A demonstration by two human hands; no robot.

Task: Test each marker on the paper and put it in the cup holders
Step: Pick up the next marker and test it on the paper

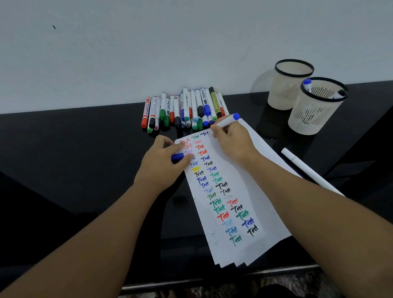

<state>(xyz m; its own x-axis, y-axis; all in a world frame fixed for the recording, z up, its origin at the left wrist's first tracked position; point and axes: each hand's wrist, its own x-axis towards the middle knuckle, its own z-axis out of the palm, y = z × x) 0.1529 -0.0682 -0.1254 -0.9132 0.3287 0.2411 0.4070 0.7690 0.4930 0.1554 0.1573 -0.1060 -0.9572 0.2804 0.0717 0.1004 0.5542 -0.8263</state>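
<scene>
My right hand grips a white marker with a blue end, its tip down on the top of the paper, beside a fresh blue "Test". My left hand rests on the paper's upper left edge and pinches the blue cap. The paper carries two columns of "Test" in many colours. A pile of several markers lies against the wall behind the paper. Two beige mesh cup holders stand at the right: the rear one looks empty, and the front one holds a blue marker or two.
A white pen-like stick lies on the black table right of the paper. A grey wall rises directly behind the table. The table's front edge runs near the bottom of the view.
</scene>
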